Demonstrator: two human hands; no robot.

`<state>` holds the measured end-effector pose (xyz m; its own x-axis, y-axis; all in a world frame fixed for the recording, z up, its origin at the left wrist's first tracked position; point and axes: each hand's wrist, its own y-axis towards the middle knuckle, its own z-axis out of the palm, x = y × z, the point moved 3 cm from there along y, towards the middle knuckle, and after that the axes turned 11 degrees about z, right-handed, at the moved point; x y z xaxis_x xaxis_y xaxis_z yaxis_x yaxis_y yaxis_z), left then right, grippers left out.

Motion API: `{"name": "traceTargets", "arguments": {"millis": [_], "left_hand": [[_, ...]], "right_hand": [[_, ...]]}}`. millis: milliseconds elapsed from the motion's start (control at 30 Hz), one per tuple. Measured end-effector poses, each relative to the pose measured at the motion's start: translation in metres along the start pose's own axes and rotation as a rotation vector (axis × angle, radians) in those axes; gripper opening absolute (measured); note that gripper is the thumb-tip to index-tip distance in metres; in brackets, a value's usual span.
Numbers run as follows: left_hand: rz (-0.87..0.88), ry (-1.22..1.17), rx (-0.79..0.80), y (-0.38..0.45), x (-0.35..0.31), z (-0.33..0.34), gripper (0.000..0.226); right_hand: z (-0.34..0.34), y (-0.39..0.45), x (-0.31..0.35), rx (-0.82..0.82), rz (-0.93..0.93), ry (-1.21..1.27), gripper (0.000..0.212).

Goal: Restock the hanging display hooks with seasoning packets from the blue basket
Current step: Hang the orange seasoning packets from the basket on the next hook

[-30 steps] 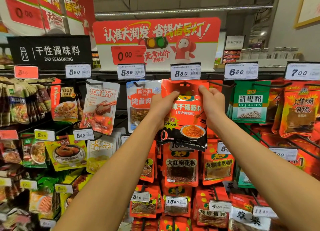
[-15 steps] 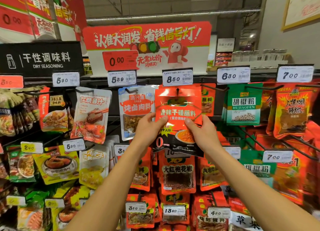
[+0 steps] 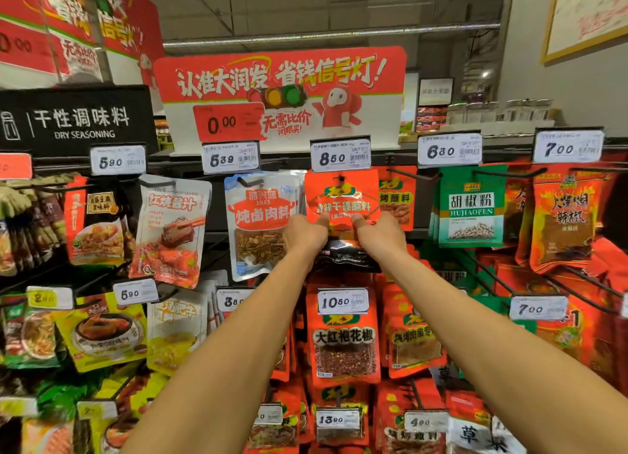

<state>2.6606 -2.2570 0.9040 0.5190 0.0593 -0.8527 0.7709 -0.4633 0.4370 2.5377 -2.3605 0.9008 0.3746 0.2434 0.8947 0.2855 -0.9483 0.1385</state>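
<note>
Both hands, left hand (image 3: 304, 233) and right hand (image 3: 380, 233), grip a red seasoning packet (image 3: 341, 202) with thumbs pinching its front; it hangs on a hook (image 3: 339, 178) under the 8.50 price tag (image 3: 341, 153).

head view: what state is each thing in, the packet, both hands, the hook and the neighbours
red and black seasoning packet: threaded on the hook, hanging upright
thin black wire hook under the 8.50 tag: poking through the packet's top hole
left hand: thumb pressed on the packet's front
right hand: thumb pressed on the packet's front
green pepper powder packet: hanging, untouched
white and blue stew spice pouch: hanging, untouched
</note>
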Motion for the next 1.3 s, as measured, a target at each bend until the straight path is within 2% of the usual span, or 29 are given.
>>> {"name": "traceTargets", "arguments": {"millis": [200,500,633,733,833,1000,1100,1200,1300], "left_hand": [[0.131,0.240,0.041,-0.015,0.005,0.013,0.048],[0.163,0.290,0.063,-0.013,0.010,0.013,0.047],[0.097,0.300,0.140,-0.016,0.003,0.000,0.058],[0.123,0.259,0.163,-0.022,0.000,-0.010,0.060],[0.175,0.201,0.116,-0.033,-0.002,-0.023,0.047],[0.238,0.179,-0.028,-0.059,-0.013,-0.049,0.040],[0.211,-0.004,-0.037,-0.083,-0.018,-0.056,0.021],[0.025,-0.363,0.052,-0.118,-0.016,-0.051,0.019],[-0.101,-0.496,0.075,-0.161,-0.001,-0.034,0.020]], "right_hand": [[0.013,-0.005,-0.011,-0.024,-0.064,-0.173,0.066],[0.024,0.000,-0.013,0.062,-0.036,-0.260,0.074],[0.011,0.002,-0.008,0.153,0.000,-0.272,0.077],[-0.006,0.001,-0.007,0.196,-0.065,-0.243,0.073],[-0.030,-0.006,-0.013,0.201,-0.121,-0.209,0.062],[-0.082,-0.023,-0.028,0.056,-0.153,0.034,0.037],[-0.106,-0.046,-0.044,0.219,-0.093,0.283,0.023],[-0.126,-0.068,-0.078,0.367,-0.046,0.388,0.019],[-0.139,-0.082,-0.130,0.464,0.019,0.452,0.019]]}}
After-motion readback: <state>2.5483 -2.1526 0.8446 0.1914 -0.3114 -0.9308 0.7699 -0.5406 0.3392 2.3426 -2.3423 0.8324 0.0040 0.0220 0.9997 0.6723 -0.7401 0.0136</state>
